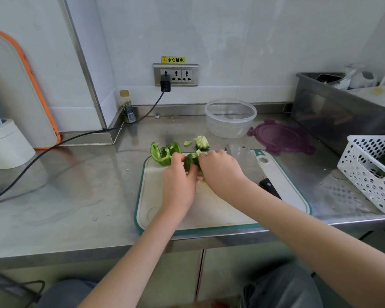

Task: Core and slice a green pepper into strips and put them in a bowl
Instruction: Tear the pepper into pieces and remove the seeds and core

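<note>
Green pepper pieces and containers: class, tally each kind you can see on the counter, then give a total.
Green pepper pieces: 2, one loose, one held by both hands
Removed core clumps: 1
Clear bowl: 1
White perforated basket: 1
Total: 5

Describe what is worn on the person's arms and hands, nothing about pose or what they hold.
Nothing is worn: the left hand and right hand are ungloved, with no rings, watch or bracelet showing. Both forearms are bare up to the frame's lower edge; no sleeve is visible.
</note>
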Action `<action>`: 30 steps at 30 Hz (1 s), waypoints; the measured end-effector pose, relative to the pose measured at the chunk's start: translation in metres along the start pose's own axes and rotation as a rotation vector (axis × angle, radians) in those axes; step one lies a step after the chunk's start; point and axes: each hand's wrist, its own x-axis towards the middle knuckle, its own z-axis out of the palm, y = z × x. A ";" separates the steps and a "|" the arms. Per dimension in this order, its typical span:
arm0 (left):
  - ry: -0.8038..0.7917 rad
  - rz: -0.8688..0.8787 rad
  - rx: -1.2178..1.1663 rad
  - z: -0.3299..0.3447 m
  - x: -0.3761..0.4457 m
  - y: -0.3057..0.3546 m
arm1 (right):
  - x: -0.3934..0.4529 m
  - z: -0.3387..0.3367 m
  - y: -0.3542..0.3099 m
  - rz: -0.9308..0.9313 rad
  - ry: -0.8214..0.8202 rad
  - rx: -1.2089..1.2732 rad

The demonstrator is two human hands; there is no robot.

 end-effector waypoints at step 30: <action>-0.002 -0.261 -0.770 -0.006 0.016 0.008 | 0.032 0.002 0.041 0.383 0.143 0.804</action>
